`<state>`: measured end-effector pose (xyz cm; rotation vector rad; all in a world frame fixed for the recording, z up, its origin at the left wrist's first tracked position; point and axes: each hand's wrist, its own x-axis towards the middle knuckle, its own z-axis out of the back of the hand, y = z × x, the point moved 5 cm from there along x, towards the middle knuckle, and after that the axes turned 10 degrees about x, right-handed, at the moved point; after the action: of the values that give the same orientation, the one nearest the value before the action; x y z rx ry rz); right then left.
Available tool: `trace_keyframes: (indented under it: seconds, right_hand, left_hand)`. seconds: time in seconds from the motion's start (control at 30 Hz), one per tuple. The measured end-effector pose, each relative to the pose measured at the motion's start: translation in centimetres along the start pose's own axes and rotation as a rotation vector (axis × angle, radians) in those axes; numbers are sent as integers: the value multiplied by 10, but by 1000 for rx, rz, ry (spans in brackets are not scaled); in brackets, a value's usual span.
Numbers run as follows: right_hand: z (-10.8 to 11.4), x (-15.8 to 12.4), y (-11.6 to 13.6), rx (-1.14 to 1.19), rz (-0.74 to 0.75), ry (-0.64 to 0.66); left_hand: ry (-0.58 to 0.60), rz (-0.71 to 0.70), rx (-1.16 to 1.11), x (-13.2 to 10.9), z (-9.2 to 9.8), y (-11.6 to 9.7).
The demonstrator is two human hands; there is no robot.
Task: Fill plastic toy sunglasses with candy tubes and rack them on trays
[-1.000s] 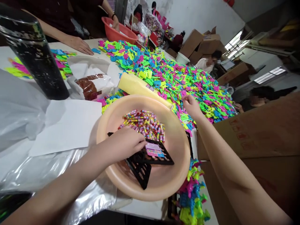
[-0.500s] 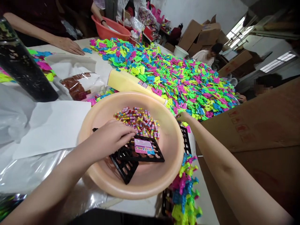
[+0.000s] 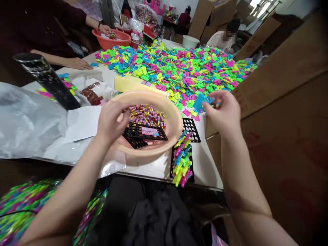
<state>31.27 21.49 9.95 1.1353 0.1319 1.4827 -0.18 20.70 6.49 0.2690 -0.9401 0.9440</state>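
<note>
My right hand (image 3: 225, 111) grips a blue plastic toy piece (image 3: 199, 103) beyond the basin's right side. Above the left rim of the peach basin (image 3: 176, 128) is my left hand (image 3: 112, 119), its fingers curled; whether they hold anything is too small to tell. Inside the basin are small candy tubes (image 3: 147, 114) and two black perforated trays, the upper one (image 3: 161, 134) with a candy label. Right of the basin lies another black tray (image 3: 191, 127), and nearer me a tray bears colourful toy pieces (image 3: 182, 159).
A large pile of coloured plastic pieces (image 3: 174, 68) covers the table's far side. A black post (image 3: 55, 87) and plastic bags (image 3: 28, 119) stand left. Cardboard (image 3: 282, 119) rises at right. Another person's hand (image 3: 78, 63) rests at far left, beside a red basin (image 3: 110, 42).
My right hand has come up from the pile with the blue piece. My left hand has lifted off the labelled tray and moved left. The view has shifted, showing my lap.
</note>
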Motion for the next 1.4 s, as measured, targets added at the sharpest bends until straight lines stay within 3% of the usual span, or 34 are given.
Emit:
trace_keyframes:
  seconds: [0.07, 0.13, 0.17, 0.23, 0.33, 0.4, 0.53, 0.63, 0.73, 0.8, 1.1, 1.4]
  right_hand:
    - [23, -69, 56, 149, 95, 22]
    - [25, -137, 98, 331, 143, 195]
    - [21, -167, 114, 397, 162, 294]
    - [12, -208, 125, 484, 76, 369]
    - [2, -236, 122, 628, -37, 449]
    - [3, -243, 113, 738, -82, 446]
    - [10, -251, 82, 921, -274, 126]
    - [-5, -261, 62, 1126, -511, 36]
    - [-25, -271, 53, 1292, -778, 85]
    - [-30, -274, 52, 1338, -868, 104]
    - [-36, -272, 50, 1362, -928, 89]
    - [-46, -275, 54, 1585, -1058, 113]
  left_hand:
    - [-81, -157, -77, -18, 27, -64]
    - [6, -265, -242, -50, 40, -126]
    - [80, -278, -300, -69, 41, -150]
    - [160, -110, -381, -107, 39, -174]
    - [154, 334, -593, -150, 32, -171]
    - [185, 565, -762, -166, 27, -164]
    - [186, 850, -1006, -171, 26, -158]
    - [130, 1033, -1109, -170, 24, -155]
    - [110, 1077, -1122, -170, 22, -154]
    - [114, 1074, -1114, -172, 20, -153]
    - [280, 1147, -1192, -178, 15, -150]
    - [426, 1239, -1199, -173, 13, -153]
